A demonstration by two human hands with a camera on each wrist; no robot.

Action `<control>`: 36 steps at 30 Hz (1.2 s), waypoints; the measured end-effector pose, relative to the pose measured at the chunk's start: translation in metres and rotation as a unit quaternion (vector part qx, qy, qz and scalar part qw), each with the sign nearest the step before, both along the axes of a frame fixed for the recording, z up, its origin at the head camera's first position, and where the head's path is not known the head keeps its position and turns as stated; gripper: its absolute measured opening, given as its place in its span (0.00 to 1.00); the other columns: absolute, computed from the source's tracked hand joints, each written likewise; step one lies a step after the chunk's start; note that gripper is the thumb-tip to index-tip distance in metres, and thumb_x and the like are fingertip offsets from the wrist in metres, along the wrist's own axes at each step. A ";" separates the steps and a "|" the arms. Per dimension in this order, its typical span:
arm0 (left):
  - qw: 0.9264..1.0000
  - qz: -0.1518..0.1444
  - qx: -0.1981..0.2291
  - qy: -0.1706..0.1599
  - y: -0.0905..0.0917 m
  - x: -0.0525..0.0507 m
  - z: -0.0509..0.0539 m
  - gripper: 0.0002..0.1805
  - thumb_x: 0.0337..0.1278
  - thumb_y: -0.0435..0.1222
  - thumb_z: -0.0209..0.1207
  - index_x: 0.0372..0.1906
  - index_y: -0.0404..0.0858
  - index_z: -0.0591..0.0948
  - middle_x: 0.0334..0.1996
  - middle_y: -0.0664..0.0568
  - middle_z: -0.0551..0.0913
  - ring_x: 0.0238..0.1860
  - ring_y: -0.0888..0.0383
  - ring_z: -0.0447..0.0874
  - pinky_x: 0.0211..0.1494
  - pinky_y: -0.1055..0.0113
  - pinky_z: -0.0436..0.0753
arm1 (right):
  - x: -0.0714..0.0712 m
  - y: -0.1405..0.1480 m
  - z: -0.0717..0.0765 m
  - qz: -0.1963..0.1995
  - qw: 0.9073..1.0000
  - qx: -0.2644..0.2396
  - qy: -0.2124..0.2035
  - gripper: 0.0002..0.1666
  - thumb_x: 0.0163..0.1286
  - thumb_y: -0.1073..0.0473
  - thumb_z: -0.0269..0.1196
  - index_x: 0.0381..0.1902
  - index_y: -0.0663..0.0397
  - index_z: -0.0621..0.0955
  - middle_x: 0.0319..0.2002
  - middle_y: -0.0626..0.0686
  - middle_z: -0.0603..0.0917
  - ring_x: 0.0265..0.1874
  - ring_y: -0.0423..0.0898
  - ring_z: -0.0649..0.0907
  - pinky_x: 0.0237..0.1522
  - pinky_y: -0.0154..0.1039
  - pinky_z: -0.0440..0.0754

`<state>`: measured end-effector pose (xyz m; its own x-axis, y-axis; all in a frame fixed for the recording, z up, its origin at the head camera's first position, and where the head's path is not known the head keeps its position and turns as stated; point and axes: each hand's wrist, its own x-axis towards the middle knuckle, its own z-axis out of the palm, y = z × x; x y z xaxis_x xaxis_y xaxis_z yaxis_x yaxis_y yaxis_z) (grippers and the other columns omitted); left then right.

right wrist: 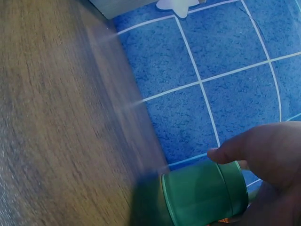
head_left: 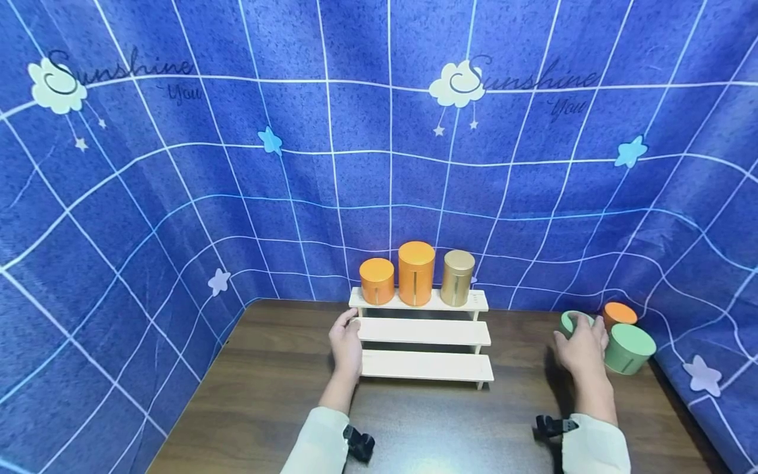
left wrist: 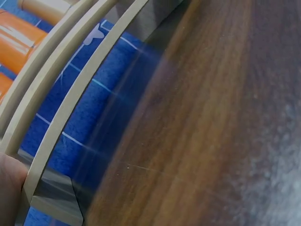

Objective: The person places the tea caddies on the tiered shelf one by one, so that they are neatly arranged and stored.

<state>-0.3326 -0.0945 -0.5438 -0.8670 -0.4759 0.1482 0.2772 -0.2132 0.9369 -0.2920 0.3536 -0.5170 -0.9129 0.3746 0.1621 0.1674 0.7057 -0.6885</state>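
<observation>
Head view: three cans [head_left: 416, 275] stand on the top step of a rack [head_left: 425, 332]; three other cans [head_left: 630, 352] are off it, rightward, perhaps half left. Left wrist: left hand [left wrist: 10, 188] touches the rack, grip unclear. Right wrist: right hand [right wrist: 273, 162] grips a green can [right wrist: 202, 193].

Blue cloth backdrop [head_left: 361, 178], head view: printed wording, dark script, appears twice. Left instance: "Sunshine" [head_left: 127, 68], its big S looping over a white cloud [head_left: 57, 85]; "You" [head_left: 185, 93] smaller, below, toward the word's right end. Right instance: same "Sunshine" [head_left: 527, 78], S again over a white cloud motif [head_left: 456, 83]; same "You" [head_left: 567, 107] beneath. Tiny marks [head_left: 476, 298] at right end of the pale stand's top shelf [head_left: 437, 301]: too small to read.
</observation>
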 end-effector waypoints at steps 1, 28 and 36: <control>1.000 -0.002 0.003 -0.002 -0.001 -0.001 0.000 0.19 0.65 0.20 0.51 0.58 0.19 0.81 0.60 0.29 0.82 0.59 0.50 0.77 0.58 0.72 0.77 | 0.000 0.000 0.000 -0.003 1.000 -0.001 0.002 0.35 0.73 0.63 0.59 0.73 0.69 0.64 0.80 0.81 0.44 0.77 0.83 0.47 0.76 0.76 0.51; 0.999 -0.016 -0.043 -0.009 0.000 0.003 0.006 0.18 0.68 0.19 0.48 0.59 0.22 0.80 0.63 0.32 0.80 0.69 0.44 0.73 0.72 0.58 0.71 | 0.004 -0.007 0.019 0.016 0.997 -0.064 0.046 0.48 0.68 0.64 0.69 0.78 0.71 0.58 0.70 0.81 0.65 0.71 0.77 0.64 0.73 0.69 0.62; 0.997 -0.002 -0.074 -0.008 0.001 0.003 0.002 0.19 0.70 0.20 0.49 0.60 0.24 0.79 0.63 0.32 0.82 0.70 0.42 0.75 0.76 0.46 0.70 | 0.008 -0.013 0.032 0.021 0.991 -0.117 0.057 0.61 0.66 0.61 0.71 0.84 0.62 0.46 0.71 0.77 0.69 0.69 0.71 0.71 0.70 0.58 0.69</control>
